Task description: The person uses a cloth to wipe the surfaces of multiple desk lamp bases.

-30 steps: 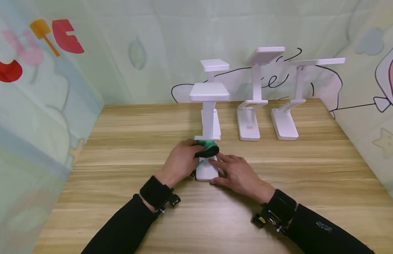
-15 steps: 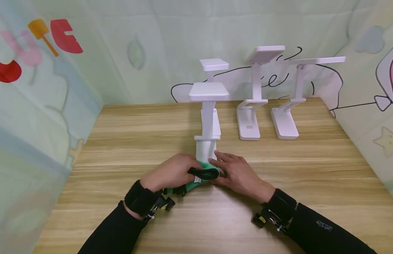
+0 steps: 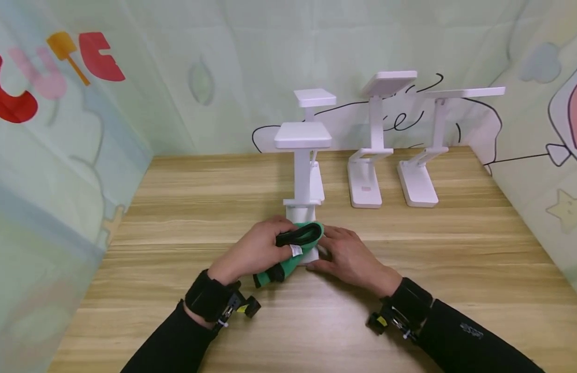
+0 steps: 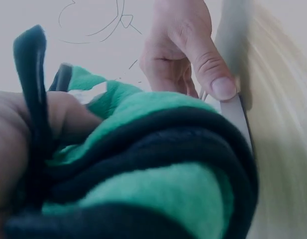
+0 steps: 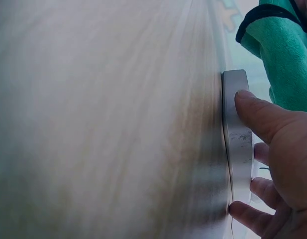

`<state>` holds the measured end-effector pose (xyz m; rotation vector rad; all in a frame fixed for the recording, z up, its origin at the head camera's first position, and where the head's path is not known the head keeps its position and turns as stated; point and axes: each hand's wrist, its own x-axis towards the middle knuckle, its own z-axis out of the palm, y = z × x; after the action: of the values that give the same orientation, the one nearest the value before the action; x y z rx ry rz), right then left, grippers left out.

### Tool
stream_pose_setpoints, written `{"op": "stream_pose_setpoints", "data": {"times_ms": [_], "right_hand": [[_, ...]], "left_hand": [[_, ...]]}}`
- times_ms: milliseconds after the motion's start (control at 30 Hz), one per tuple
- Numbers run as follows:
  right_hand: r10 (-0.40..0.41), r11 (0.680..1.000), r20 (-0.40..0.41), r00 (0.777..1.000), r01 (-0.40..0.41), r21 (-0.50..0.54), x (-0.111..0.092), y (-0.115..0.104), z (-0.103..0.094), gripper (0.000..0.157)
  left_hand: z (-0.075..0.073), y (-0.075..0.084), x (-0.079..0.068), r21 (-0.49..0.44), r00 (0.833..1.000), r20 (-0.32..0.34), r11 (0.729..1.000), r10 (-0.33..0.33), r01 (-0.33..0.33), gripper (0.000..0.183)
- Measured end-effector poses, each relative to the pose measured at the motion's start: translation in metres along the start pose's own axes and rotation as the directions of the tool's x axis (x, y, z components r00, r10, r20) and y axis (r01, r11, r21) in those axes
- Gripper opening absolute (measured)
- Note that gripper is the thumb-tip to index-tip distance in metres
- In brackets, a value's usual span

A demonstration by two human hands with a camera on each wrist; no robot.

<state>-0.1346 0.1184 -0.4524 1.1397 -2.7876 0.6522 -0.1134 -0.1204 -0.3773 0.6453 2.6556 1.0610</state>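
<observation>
My left hand [image 3: 258, 248] grips a folded green cloth [image 3: 290, 269] with black edging and a white label, held against the base of a white foldable phone stand [image 3: 303, 135]. Green plush folds fill the left wrist view, with the fingers tucked in at the left. On the other side of that base, my right hand [image 3: 349, 256] holds the front right corner. Its thumb [image 5: 250, 102] presses the base's side edge [image 5: 238, 137], while the fingers lie spread along it. The cloth covers most of the base's top.
Behind stand three more white phone stands: one [image 3: 315, 97] partly hidden by the front stand, one [image 3: 376, 122] tilted upward, and one [image 3: 437, 122] with a flat top at the right. Patterned fabric [image 3: 214, 77] walls the wooden table [image 3: 195, 202] at the back and sides.
My left hand drew the cloth down the base toward me and off its front edge, then moved partly back up onto it. The right hand has kept its place at the corner.
</observation>
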Motion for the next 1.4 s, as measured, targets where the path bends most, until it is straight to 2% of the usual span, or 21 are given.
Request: {"op": "stream_pose_setpoints", "data": {"times_ms": [233,400,467,567,633,733,867,967,1067,1200,1267,1333,1400], "right_hand": [[-0.014,0.999,0.011,1.000,0.013,0.050,-0.001,0.001,-0.002,0.076],[-0.029,0.995,0.032,0.999,0.026,0.095,-0.002,0.002,-0.004,0.071],[-0.011,0.993,0.039,0.999,0.006,0.122,-0.004,0.001,-0.005,0.068],[0.050,0.971,0.034,0.998,-0.056,0.232,-0.008,-0.002,-0.009,0.064],[0.109,0.931,0.015,0.994,-0.107,0.348,-0.014,-0.007,-0.012,0.061],[0.179,0.840,-0.028,0.983,-0.138,0.524,-0.020,-0.015,-0.016,0.057],[0.237,0.722,-0.053,0.970,-0.139,0.677,-0.023,-0.028,-0.017,0.057],[0.291,0.674,-0.046,0.956,-0.171,0.719,-0.024,-0.035,-0.014,0.064],[0.362,0.650,-0.062,0.930,-0.204,0.732,-0.026,-0.036,-0.012,0.068],[0.464,0.628,-0.084,0.882,-0.261,0.733,-0.029,-0.032,-0.016,0.066],[0.504,0.627,-0.091,0.859,-0.292,0.722,-0.032,-0.027,-0.021,0.066],[0.540,0.659,-0.110,0.834,-0.338,0.672,-0.037,-0.020,-0.028,0.067],[0.542,0.727,-0.160,0.825,-0.365,0.582,-0.043,-0.011,-0.034,0.068]], "left_hand": [[0.011,-0.002,0.000,-0.103,0.996,-0.086,0.994,-0.030,0.021,0.024],[0.017,-0.001,-0.001,-0.147,0.988,-0.134,0.988,-0.075,0.055,0.024],[0.019,0.000,-0.001,-0.163,0.985,-0.150,0.985,-0.081,0.056,0.025],[0.022,0.002,0.000,-0.191,0.984,-0.168,0.981,-0.066,0.033,0.027],[0.025,0.005,0.001,-0.207,0.982,-0.181,0.978,-0.047,0.009,0.029],[0.032,0.012,0.001,-0.226,0.980,-0.196,0.974,-0.034,-0.011,0.033],[0.046,0.023,0.001,-0.283,0.976,-0.205,0.959,-0.074,0.013,0.040],[0.057,0.029,0.002,-0.366,0.975,-0.203,0.931,-0.087,0.007,0.044],[0.064,0.032,0.002,-0.425,0.979,-0.192,0.905,-0.074,-0.015,0.049],[0.063,0.031,0.002,-0.458,0.983,-0.176,0.889,-0.054,-0.034,0.052],[0.059,0.027,0.002,-0.446,0.980,-0.186,0.895,-0.069,-0.021,0.045],[0.053,0.021,0.003,-0.421,0.972,-0.216,0.907,-0.097,-0.003,0.036],[0.046,0.014,0.004,-0.375,0.956,-0.255,0.926,-0.148,0.043,0.030]]}}
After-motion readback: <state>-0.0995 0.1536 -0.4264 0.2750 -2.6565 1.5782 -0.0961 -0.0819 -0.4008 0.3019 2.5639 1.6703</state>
